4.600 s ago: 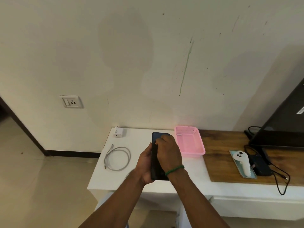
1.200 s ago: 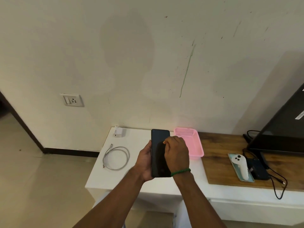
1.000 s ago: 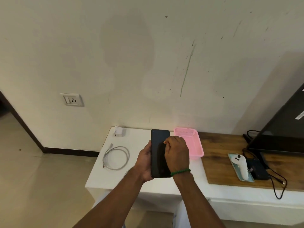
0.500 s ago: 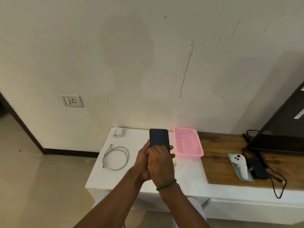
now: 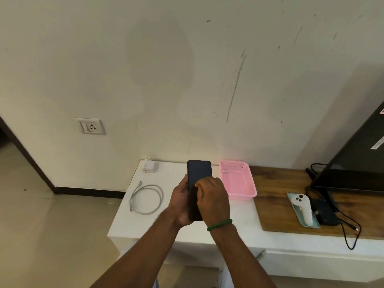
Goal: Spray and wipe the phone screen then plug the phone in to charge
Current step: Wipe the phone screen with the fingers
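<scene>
Holding the phone (image 5: 199, 173) above the tabletop (image 5: 128, 223), long axis toward the wall, left hand (image 5: 179, 202) grips its edge, right hand (image 5: 214, 198) curled on screen, cloth unclear; charging cable (image 5: 146, 199) lies left, nearer left hand.

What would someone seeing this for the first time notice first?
The dark phone stands out, held up in the middle. The left hand grips its left edge and the right hand lies curled over the lower screen. Next comes the pink basket just right of it on the white table, then the coiled white cable and white charger to the left, below a wall socket.
</scene>
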